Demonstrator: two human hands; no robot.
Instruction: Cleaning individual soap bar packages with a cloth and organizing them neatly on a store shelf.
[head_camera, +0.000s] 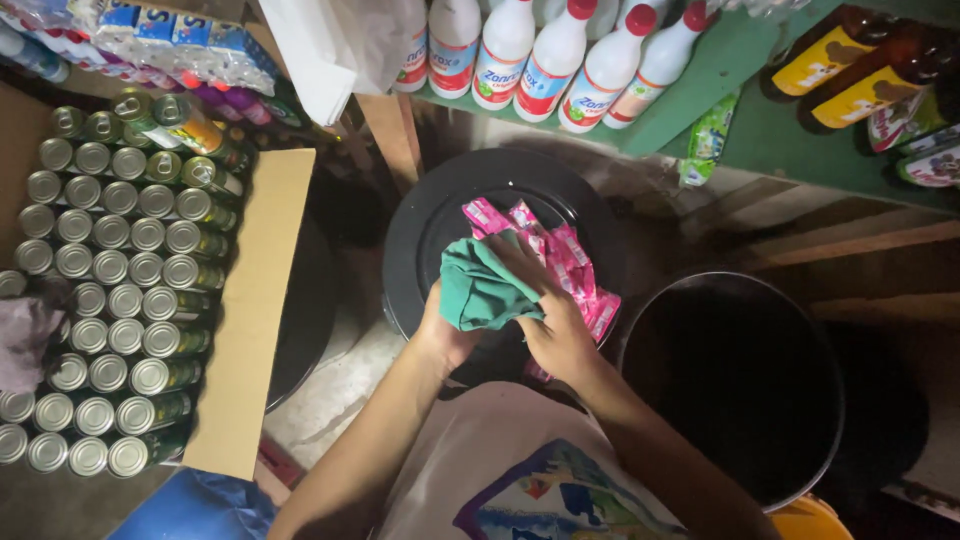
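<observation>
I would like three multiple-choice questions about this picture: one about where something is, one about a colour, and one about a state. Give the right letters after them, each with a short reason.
1. Where do the pink sachet packs lie?
A. on the black round lid
B. inside the box of cans
C. on the green shelf

2. What colour is the cloth in the hands?
A. yellow
B. green
C. white

3. How is the black bucket at the right?
A. covered with a lid
B. filled with cans
C. open at the top

Answers:
1 A: the packs rest on the lid, under the right hand.
2 B: the cloth, which the left hand grips, is green.
3 C: its rim shows a dark, uncovered inside.
</observation>
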